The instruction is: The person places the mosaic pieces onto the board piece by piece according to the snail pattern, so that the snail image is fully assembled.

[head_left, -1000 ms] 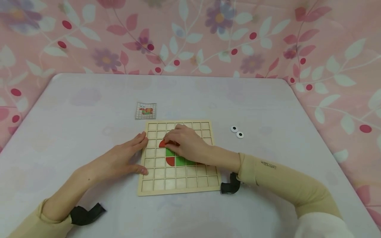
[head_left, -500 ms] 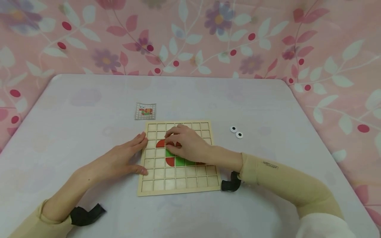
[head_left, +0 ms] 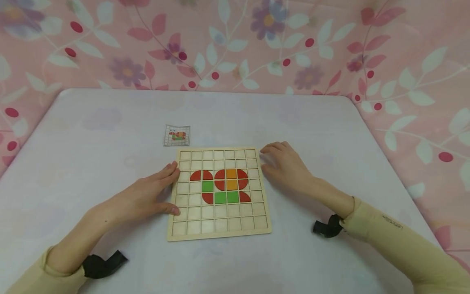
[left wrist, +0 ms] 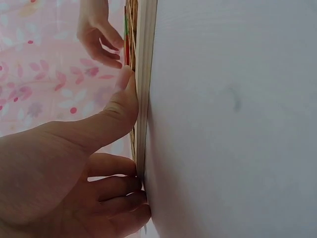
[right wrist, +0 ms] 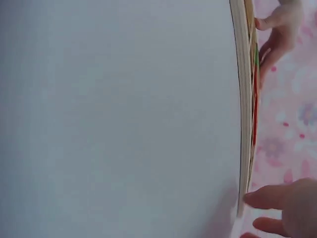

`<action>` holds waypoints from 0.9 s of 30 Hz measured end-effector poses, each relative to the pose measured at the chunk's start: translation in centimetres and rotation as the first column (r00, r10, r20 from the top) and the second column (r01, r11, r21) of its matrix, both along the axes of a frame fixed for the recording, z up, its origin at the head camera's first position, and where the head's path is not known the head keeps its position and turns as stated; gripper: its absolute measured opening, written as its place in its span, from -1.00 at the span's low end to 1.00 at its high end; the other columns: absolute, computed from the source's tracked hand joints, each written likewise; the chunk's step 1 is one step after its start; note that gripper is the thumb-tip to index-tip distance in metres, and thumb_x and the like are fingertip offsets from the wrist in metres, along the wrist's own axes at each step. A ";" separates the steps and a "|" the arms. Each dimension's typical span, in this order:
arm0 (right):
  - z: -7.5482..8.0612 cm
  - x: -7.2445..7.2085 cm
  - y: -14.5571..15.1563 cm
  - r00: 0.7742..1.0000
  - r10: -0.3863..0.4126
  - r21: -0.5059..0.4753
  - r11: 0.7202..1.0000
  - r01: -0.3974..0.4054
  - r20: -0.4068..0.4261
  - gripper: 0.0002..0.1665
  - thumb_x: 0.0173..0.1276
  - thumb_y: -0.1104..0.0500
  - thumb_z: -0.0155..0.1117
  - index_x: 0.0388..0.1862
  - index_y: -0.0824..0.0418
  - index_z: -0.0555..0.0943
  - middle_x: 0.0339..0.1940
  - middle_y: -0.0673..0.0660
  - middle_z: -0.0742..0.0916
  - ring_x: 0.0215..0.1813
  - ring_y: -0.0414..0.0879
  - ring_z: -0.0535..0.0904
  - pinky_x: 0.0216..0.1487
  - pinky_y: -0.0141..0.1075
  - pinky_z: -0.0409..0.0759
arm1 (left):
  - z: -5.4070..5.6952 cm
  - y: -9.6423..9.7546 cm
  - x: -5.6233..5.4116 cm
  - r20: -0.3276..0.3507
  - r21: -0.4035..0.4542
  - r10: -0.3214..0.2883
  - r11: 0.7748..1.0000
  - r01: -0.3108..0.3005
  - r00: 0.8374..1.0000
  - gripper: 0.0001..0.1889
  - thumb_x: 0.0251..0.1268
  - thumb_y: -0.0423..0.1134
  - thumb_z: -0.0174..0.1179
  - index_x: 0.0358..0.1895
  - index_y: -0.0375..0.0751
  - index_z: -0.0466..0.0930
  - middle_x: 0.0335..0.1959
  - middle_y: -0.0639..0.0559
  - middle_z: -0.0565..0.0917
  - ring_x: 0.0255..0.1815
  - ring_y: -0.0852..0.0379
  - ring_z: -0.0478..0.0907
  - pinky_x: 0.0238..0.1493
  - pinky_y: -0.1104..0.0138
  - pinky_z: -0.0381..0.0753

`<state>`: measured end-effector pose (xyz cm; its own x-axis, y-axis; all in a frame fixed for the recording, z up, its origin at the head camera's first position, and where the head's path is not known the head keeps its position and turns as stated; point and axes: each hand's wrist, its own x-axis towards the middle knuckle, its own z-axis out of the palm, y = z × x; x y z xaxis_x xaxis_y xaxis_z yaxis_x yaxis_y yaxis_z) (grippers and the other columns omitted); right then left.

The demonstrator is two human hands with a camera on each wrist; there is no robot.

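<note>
The wooden grid board (head_left: 219, 237) lies flat on the table. Set in its cells are red quarter-circle pieces (head_left: 207, 199), green squares (head_left: 220, 198) and orange squares (head_left: 231, 174). My left hand (head_left: 141, 196) rests along the board's left side, thumb on the frame and fingers against the edge; the left wrist view shows the thumb (left wrist: 111, 111) over the rim. Beside the board's upper right corner is my right hand (head_left: 288, 166), palm down over the table, fingertips pointing at the frame. It covers the spot where the two googly eyes lay, so they are hidden.
Behind the board lies a small pattern card (head_left: 177, 135) with a picture of coloured shapes on a grid. A white cloth covers the table (head_left: 220, 269), and a pink floral curtain (head_left: 235, 45) hangs at the back.
My right hand has left the red piece in the upper left part of the pattern and moved right, off the board, over the googly eyes. The left hand stays put.
</note>
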<state>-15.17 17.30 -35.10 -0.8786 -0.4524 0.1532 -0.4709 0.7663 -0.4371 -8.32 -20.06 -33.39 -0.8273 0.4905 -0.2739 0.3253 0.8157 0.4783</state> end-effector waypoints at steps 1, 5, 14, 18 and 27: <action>-0.2 0.0 0.7 1.000 -0.022 0.004 1.000 0.022 0.001 -0.60 0.29 0.19 0.38 0.09 0.29 0.64 0.14 0.16 0.66 0.17 0.09 0.46 0.20 -0.02 0.47 | 0.0 0.0 0.0 0.002 -0.002 0.001 1.000 -0.001 1.000 0.17 -0.02 0.33 0.37 0.55 -0.35 0.10 0.62 -0.26 -0.03 0.61 -0.27 -0.02 0.38 -0.29 0.22; -1.0 0.1 3.2 0.997 -0.081 -0.005 0.997 0.081 -0.016 -0.61 0.32 0.20 0.38 0.10 0.31 0.63 0.15 0.20 0.65 0.11 0.09 0.47 0.08 -0.05 0.52 | 0.0 0.0 -0.1 0.012 -0.001 0.004 1.000 -0.004 1.000 0.18 -0.02 0.34 0.37 0.56 -0.33 0.09 0.63 -0.25 -0.03 0.61 -0.26 -0.03 0.39 -0.28 0.22; -2.2 0.3 5.4 0.988 -0.089 -0.078 0.994 0.080 -0.127 -0.77 0.32 0.32 0.39 -0.05 0.28 0.69 -0.21 0.16 0.75 -0.20 0.00 0.56 -0.21 -0.12 0.49 | 0.0 0.0 -0.1 0.012 0.003 0.005 1.000 -0.005 1.000 0.19 -0.04 0.33 0.38 0.55 -0.34 0.09 0.62 -0.26 -0.03 0.61 -0.27 -0.02 0.40 -0.22 0.25; -2.3 0.3 5.3 0.985 -0.079 -0.101 0.993 0.064 -0.153 -0.79 0.26 0.32 0.45 -0.12 0.28 0.70 -0.30 0.12 0.73 -0.23 -0.02 0.58 -0.21 -0.13 0.56 | 0.0 -0.1 -0.1 0.002 0.006 0.002 1.000 -0.002 1.000 0.17 -0.03 0.32 0.38 0.55 -0.34 0.11 0.62 -0.27 -0.02 0.61 -0.27 -0.02 0.40 -0.22 0.25; -0.9 0.7 2.6 0.990 0.045 -0.111 0.992 -0.060 -0.135 -0.76 0.25 0.25 0.47 -0.10 0.24 0.70 -0.20 0.09 0.76 -0.12 -0.06 0.63 -0.10 -0.13 0.62 | 0.0 -0.1 0.1 -0.003 0.016 0.004 1.000 -0.004 1.000 0.16 -0.01 0.30 0.39 0.55 -0.34 0.11 0.62 -0.26 -0.01 0.62 -0.25 -0.03 0.40 -0.21 0.26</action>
<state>-14.47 19.89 -36.04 -0.8226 -0.4704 0.3195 -0.5686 0.6875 -0.4517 -8.24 -20.12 -33.39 -0.8303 0.4911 -0.2637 0.3232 0.8095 0.4901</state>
